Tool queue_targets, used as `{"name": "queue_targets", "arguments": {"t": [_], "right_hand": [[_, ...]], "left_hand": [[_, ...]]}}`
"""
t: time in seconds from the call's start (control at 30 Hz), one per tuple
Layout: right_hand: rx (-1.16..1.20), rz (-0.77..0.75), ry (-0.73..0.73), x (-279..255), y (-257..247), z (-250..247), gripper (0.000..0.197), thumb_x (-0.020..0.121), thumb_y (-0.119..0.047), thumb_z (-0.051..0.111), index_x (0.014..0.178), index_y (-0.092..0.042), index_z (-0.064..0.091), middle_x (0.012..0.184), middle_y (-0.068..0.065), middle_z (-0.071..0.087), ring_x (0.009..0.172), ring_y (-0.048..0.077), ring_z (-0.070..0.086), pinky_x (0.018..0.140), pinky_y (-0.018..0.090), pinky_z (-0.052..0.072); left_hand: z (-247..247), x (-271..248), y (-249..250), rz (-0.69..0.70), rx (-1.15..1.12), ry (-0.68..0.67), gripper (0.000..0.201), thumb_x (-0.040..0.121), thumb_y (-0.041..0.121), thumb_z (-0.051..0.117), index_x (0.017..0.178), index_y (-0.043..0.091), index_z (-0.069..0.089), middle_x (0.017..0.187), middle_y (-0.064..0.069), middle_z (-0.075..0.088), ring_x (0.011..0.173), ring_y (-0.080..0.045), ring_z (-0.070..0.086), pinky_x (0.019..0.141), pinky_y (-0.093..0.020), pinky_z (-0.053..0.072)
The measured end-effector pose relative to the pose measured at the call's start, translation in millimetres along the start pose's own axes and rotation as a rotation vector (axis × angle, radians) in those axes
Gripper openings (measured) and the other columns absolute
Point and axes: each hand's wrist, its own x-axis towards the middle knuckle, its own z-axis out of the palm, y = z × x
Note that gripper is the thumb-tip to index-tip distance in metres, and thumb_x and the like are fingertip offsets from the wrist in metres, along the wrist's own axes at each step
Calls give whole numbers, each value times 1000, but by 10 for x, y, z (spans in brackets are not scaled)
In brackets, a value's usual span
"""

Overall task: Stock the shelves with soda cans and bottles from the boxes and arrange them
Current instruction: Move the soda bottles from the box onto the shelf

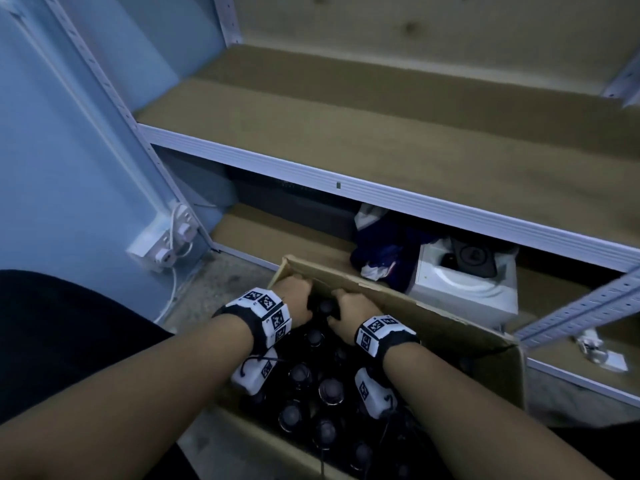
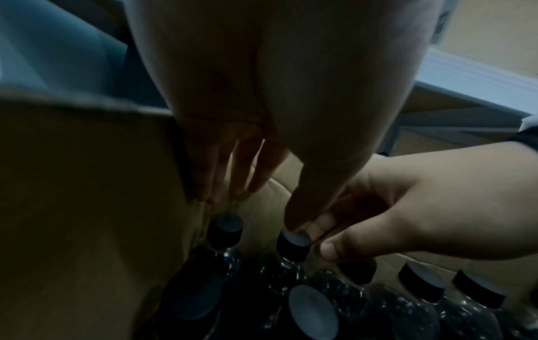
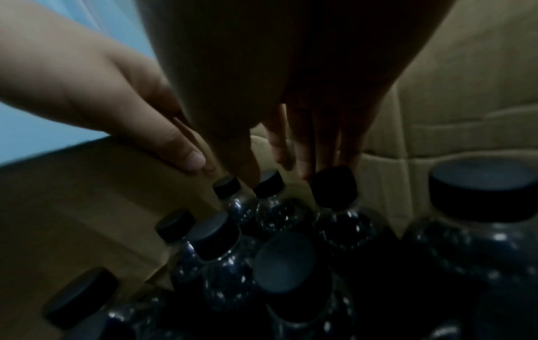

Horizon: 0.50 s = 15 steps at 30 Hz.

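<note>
Both hands are reaching down into an open cardboard box (image 1: 433, 323) that is sitting on the floor, its far wall lying just in front of the lowest shelf (image 1: 263, 233). The box is holding dark bottles (image 1: 330, 389) with black caps, standing upright and packed close together, so little room is showing between their necks.

The left hand (image 1: 294, 297) is working at the far left corner of the box, close against the cardboard wall. In the left wrist view its fingers (image 2: 241, 170) are pointing straight down, fairly relaxed, tips hovering just above a bottle cap (image 2: 225, 227), while the thumb is touching the top of the next cap (image 2: 294, 243). It is not closing round anything that can be seen.

The right hand (image 1: 349, 313) is lying just beside it, nearly touching. In the left wrist view its thumb and forefinger are curling in close to that same neighbouring cap, but whether they are actually pinching it cannot be told. In the right wrist view its fingers (image 3: 308, 147) are hanging down over the caps along the far wall.

Above, the middle shelf (image 1: 381, 133) is offering a broad brown board behind a white front edge. On the lowest shelf a bundle of dark cloth (image 1: 384, 251) and a white box (image 1: 464, 289) are sitting to the right.
</note>
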Motion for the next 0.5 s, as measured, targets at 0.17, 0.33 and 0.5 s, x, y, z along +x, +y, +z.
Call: {"name": "queue_targets", "arguments": {"t": [0.17,0.33,0.5], "right_hand": [[60,11,-27,158,65,163,43,90,-31,68,130,-19,59,122,9,68,108,31,66,85,36,56],[10,1,-21,240,110,294,42,85,-33,73,124,-23,61,116,7,70,103,29,66,81,36,56],[-137,5,-40,211,145,401,67,88,-40,74,146,-27,44,133,11,54,118,35,58,92,40,52]], "left_hand": [[210,209,2,-68,16,-84,35,94,20,62,125,7,52,134,-17,50,117,-34,56,90,-35,46],[272,336,20,-56,128,-110,21,92,9,60,113,5,61,121,-18,60,110,-33,60,87,-38,53],[335,406,80,-48,239,-105,23,95,12,58,116,6,61,124,-21,53,115,-34,53,91,-36,46]]}}
